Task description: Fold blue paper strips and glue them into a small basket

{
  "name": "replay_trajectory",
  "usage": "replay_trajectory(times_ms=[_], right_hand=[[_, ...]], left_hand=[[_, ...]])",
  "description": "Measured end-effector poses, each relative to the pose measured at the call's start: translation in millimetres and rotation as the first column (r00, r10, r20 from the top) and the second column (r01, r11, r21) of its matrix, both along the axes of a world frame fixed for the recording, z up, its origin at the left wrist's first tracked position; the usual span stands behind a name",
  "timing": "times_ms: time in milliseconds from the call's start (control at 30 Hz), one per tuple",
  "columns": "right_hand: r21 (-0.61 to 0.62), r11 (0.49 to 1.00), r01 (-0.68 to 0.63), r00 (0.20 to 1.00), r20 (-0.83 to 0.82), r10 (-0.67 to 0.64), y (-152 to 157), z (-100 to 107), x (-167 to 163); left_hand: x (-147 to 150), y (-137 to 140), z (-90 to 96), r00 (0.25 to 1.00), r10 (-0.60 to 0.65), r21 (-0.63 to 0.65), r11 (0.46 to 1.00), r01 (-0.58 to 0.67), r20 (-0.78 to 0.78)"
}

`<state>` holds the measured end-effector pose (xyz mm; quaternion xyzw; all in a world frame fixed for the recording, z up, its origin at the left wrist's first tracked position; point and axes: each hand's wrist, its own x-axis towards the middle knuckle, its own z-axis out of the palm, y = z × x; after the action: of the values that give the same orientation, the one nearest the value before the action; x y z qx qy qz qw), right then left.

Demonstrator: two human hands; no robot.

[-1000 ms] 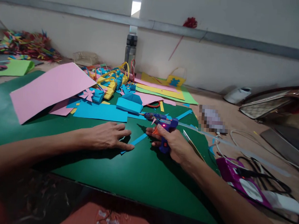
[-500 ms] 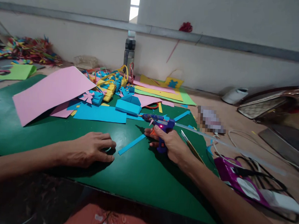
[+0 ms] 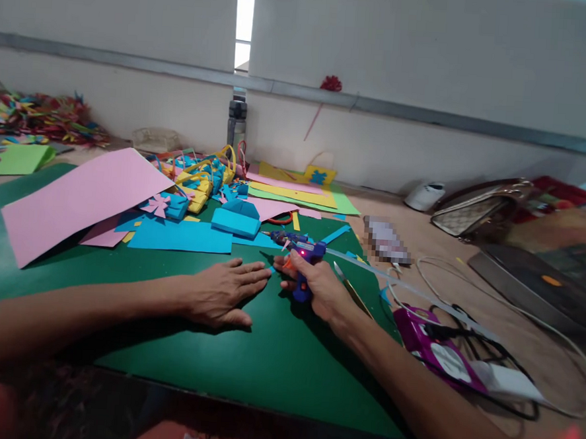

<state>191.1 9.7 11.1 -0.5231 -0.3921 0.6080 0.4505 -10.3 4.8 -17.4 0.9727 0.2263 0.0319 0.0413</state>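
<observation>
A person's right hand [image 3: 318,288] grips a blue glue gun [image 3: 301,254] by its handle, fingers wrapped tight around it, a red light glowing on the gun's body and its nozzle aimed left over a green mat [image 3: 275,351]. The left hand [image 3: 223,293] lies flat on the mat just beside it, palm down, fingers spread and holding nothing; the fingertips nearly meet the right hand's knuckles. Whether a blue paper strip lies under the left hand cannot be told. Just beyond the gun sit a folded blue paper piece [image 3: 236,219] and a flat blue sheet [image 3: 180,236], with a large pink sheet [image 3: 83,197] propped at an angle to the left. Small blue-and-yellow paper baskets [image 3: 199,177] crowd behind them. To the right, off the mat, a purple case [image 3: 431,344] rests among white cables [image 3: 491,298].
</observation>
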Motion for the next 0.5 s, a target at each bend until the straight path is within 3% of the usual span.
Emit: replay_trajectory(times_ms=[333,400,500], right_hand=[[0.088,0.982,0.165,0.986,-0.037,-0.162,13.2,10.4,17.6],[0.153,0.969,0.196,0.98,-0.066,-0.188,13.2,18.6,20.9],[0.314,0.907,0.279,0.96,-0.096,-0.262,15.6,31.0,30.5]], left_hand=[[-26.7,-28.1,0.2,0.999,0.034,-0.1,0.995,-0.032,0.021],[-32.0,-33.2,0.2,0.998,0.039,-0.1,0.994,-0.035,0.038],[-39.5,-41.6,0.3,0.995,0.03,-0.074,0.997,-0.023,0.09]])
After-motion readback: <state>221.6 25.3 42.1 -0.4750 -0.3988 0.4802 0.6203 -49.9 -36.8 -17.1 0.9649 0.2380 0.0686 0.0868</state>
